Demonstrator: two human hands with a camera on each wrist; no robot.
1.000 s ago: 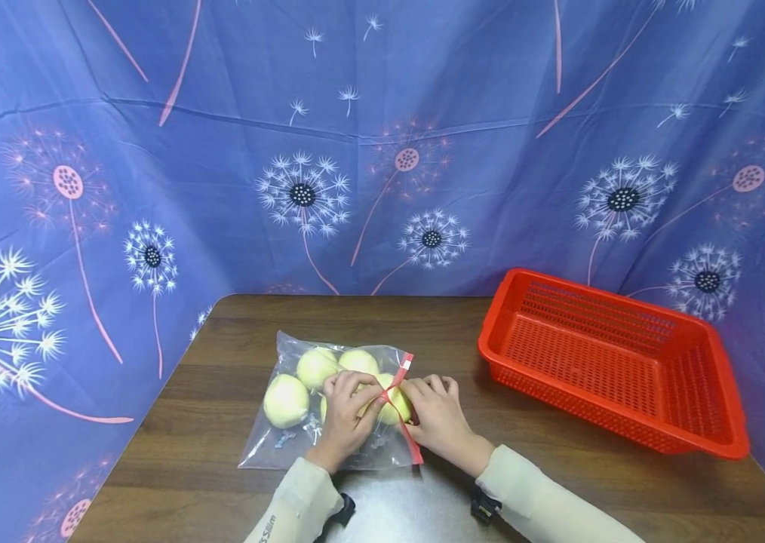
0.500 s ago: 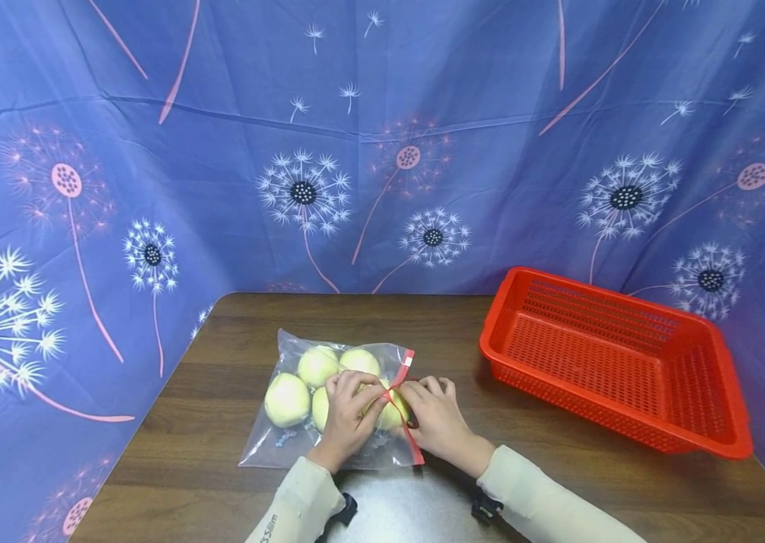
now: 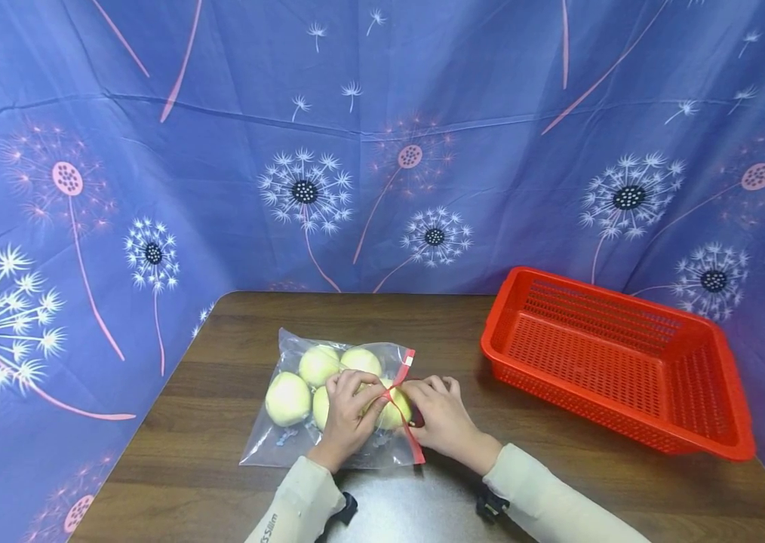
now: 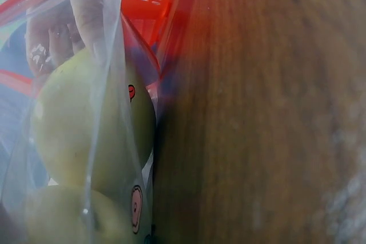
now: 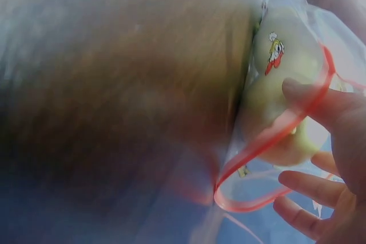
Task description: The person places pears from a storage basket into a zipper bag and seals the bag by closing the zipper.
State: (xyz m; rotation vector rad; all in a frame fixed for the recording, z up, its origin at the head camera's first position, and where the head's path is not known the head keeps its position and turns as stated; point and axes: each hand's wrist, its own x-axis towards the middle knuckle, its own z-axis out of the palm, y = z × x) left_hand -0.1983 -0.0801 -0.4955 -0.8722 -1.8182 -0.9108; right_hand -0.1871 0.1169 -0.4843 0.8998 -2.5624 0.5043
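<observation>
On the table lies a clear zip bag (image 3: 262,446) with a red-edged mouth facing right and several pale yellow-green apples (image 3: 288,399) inside. My left hand (image 3: 348,418) lies over the bag and pinches the red edge at the mouth between thumb and fingers. At that mouth my right hand (image 3: 447,422) reaches in toward the nearest apple (image 5: 286,141). In the right wrist view its thumb lies against this apple, while the other fingers are spread and fairly straight. Through the plastic in the left wrist view, right-hand fingers (image 4: 86,15) show at the end of the apple (image 4: 86,112).
A red plastic basket (image 3: 579,354) stands at the right side of the brown wooden table (image 3: 172,452). Behind the table hangs a blue cloth (image 3: 369,90) with dandelion patterns. Small cartoon prints show on the bag in the wrist views.
The right hand has drawn back slightly to the right from the apple at the bag's mouth. The left hand keeps its hold on the red edge; bag and basket stay put.
</observation>
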